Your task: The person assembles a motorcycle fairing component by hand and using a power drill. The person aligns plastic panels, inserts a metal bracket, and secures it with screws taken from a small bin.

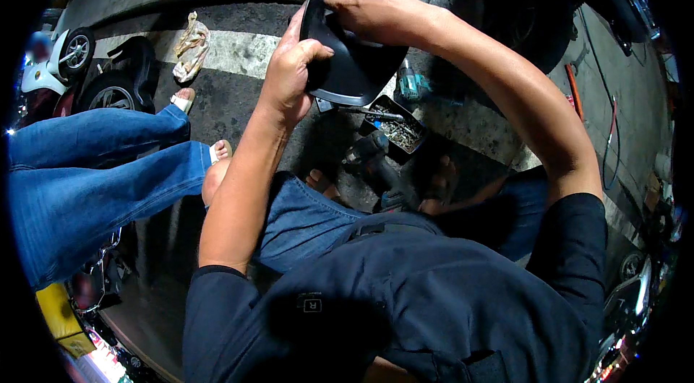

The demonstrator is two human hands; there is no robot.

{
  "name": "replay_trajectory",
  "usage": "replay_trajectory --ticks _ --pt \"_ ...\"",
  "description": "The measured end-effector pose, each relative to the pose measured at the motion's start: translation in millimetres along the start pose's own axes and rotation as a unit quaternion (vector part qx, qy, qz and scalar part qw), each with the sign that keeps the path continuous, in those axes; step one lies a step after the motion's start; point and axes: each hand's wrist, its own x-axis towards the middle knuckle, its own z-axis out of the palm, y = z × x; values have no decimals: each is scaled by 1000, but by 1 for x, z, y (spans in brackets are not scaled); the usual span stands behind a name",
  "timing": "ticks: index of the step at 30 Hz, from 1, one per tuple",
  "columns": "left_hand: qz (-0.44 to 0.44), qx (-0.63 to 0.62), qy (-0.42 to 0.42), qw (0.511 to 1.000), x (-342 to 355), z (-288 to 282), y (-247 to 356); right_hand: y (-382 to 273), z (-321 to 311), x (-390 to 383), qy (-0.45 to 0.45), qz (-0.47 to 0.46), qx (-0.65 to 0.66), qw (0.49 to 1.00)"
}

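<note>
Head view: a shiny black curved plastic panel [354,78] is held up just past a small black box [417,125] of little metal pieces [396,130]. The left hand [290,72] grips its left edge, thumb on the inside. The right hand [379,13] is curled in the hollow; it's hard to tell if it pinches anything. The panel looks light and stiff, but smooth, so it could slip or scratch. Its rim seems best to hold.

Smooth, glossy plastic panel [356,79]
</note>
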Motion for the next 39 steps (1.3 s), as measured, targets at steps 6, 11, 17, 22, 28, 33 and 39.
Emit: replay_trajectory --ticks 6,11,17,22,28,33,39 --pt "-23 43 68 996 4 -23 -22 -12 -20 9 -238 124 2 963" --pt "-76 23 69 994 -3 -21 -15 -8 7 -6 -189 56 55 979" --pt "-57 96 64 992 -15 -31 -34 -24 47 -39 -17 94 97 991" --pt "-116 126 39 985 -24 -29 -25 -44 65 -42 -49 183 198 962" --pt "-168 97 73 978 -28 -34 -47 -47 79 -62 -65 103 238 964" --pt "-217 92 51 970 -30 -37 -65 -67 97 -83 -80 185 245 948" --pt "-261 71 10 963 -29 -38 -71 -82 128 -93 -136 189 325 917"
